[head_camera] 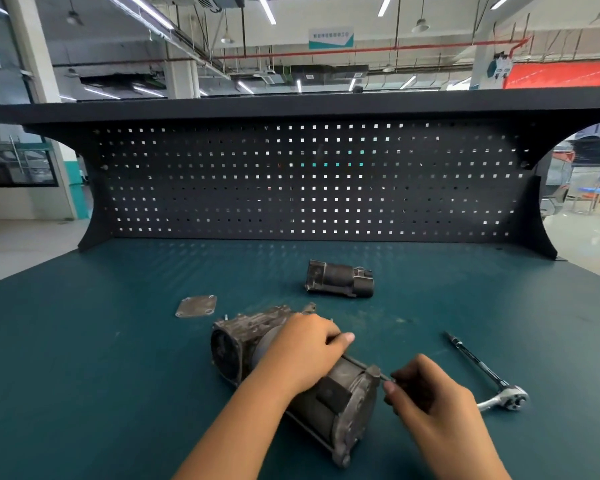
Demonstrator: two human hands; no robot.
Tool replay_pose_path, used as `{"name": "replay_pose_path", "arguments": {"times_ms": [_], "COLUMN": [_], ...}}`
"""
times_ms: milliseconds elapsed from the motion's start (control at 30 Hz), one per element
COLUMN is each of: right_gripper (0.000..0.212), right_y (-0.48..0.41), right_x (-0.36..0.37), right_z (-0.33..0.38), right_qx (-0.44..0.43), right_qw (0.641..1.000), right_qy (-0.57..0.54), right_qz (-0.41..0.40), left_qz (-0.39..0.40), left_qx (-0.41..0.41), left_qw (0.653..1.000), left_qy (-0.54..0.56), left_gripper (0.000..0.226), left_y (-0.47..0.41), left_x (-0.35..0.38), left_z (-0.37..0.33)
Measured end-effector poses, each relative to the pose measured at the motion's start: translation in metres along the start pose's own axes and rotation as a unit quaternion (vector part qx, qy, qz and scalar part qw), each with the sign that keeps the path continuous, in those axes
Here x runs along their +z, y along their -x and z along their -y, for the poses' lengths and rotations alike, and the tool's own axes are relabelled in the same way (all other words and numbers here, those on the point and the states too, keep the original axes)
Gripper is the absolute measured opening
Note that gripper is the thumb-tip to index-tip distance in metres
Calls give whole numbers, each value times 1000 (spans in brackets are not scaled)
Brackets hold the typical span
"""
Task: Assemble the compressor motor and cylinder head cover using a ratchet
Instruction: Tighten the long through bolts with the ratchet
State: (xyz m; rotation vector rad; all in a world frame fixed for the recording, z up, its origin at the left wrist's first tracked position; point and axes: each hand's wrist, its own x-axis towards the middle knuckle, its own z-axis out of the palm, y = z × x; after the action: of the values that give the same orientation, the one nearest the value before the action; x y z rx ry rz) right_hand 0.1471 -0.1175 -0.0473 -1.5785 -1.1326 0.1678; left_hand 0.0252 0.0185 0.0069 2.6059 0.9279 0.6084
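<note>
1. Teal-topped counter (84, 341), spread across the whole lower half of the head view, scuffed and dusty near the middle.
2. Black perforated metal back panel (291, 185), upright along the far edge of the counter, capped by a flat black shelf, with light showing through its square holes.
3. Grimy grey cast-metal compressor body (357, 403), lying on its side in the near middle of the counter, round end cap turned toward the viewer and finned, blocky end pointing away and to the left.
4. Left hand (302, 348), laid over the top of the compressor body, fingers curled round the casing and gripping it, one fingertip stretched out to the right.
5. Right hand (430, 396), just beside the end cap on its right, fingers curled, thumb and forefinger pinching a thin metal bolt (386, 377) at a lug on the rim of the cap.
6. Dark cylindrical motor unit (338, 280) with a plug-like black end, lying on its side farther back on the counter, well apart from the compressor body and from both hands.
7. Chrome ratchet with a slim black handle (482, 365), flat on the counter to the right, its head near the right hand but not touching it, handle angled away to the rear left.
8. Flat grey square metal cover plate (196, 305) with holes at its corners, lying near the far-left end of the compressor body, apart from it.
</note>
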Motion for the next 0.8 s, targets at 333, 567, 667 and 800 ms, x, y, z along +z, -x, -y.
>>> {"name": "replay_pose_path", "arguments": {"times_ms": [333, 567, 667, 800], "right_gripper": [29, 25, 25, 27], "right_y": [3, 4, 5, 5], "right_x": [5, 7, 6, 7], "right_z": [-2, -4, -3, -3], "right_qx": [-23, -18, -10, -8], "right_qw": [1000, 1000, 1000, 999], "right_qy": [10, -4, -14, -31], "right_qz": [-11, -16, -15, -14], "left_qz": [23, 103, 116, 102], "left_qx": [-97, -60, -54, -52], "left_qw": [995, 992, 991, 992], "left_qy": [23, 48, 49, 51], "left_gripper": [20, 31, 32, 44], "left_y": [-31, -37, -37, -45], "left_x": [-56, -48, -48, -54], "left_z": [76, 82, 83, 81]}}
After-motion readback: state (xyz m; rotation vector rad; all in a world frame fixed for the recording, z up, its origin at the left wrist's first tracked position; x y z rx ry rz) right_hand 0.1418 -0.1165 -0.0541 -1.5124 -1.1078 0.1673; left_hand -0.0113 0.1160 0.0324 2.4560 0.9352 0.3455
